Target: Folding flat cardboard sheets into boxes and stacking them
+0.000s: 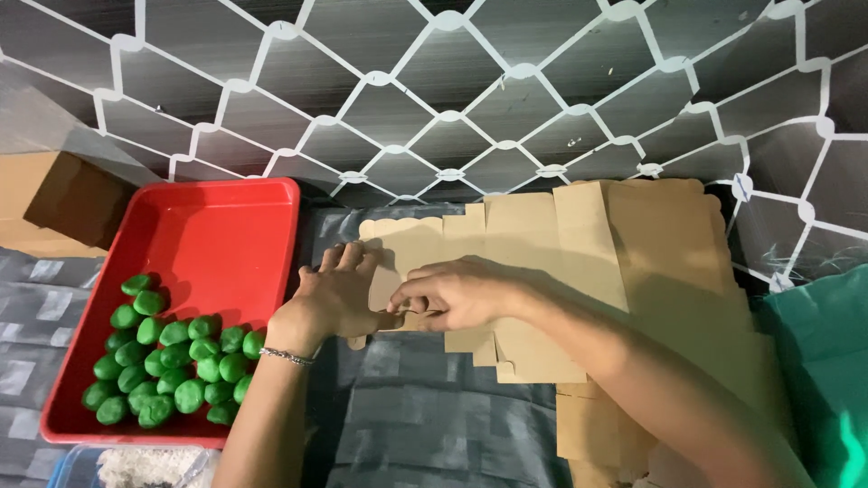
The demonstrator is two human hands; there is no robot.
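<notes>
Nearest, a red tray (226,244) holds green lumps (172,366) at its near end. Just right, the left hand (339,298) lies flat, fingers spread, on a flat brown cardboard box blank (579,262); the right hand (452,294) pinches its edge. Beyond hangs a white-latticed dark wall (452,90).
</notes>
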